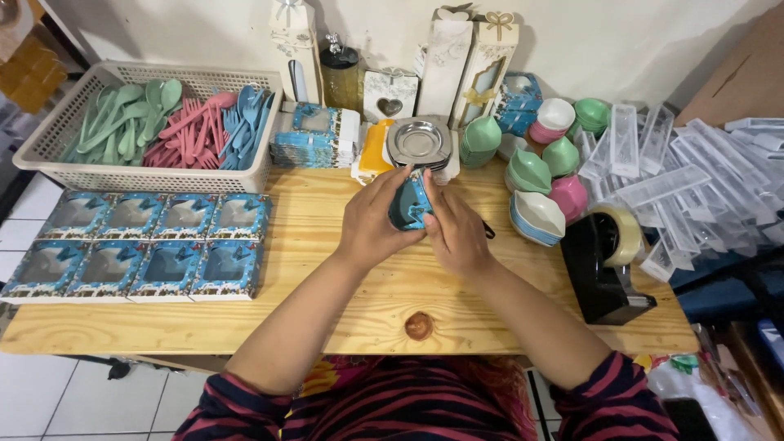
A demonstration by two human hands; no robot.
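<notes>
A wooden tabletop (327, 318) carries a cutlery basket (147, 175), eight windowed boxes (143, 245), metal dishes (418, 143), stacked bowls (535, 216), a tape dispenser (600, 269) and clear cases (686, 188).

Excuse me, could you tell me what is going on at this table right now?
A person holds a small blue box above the wooden table between both hands, the left hand and the right hand. Eight finished-looking window boxes lie in two rows on the left, below a basket of plastic cutlery. Stacked bowls and a tape dispenser stand on the right.
</notes>
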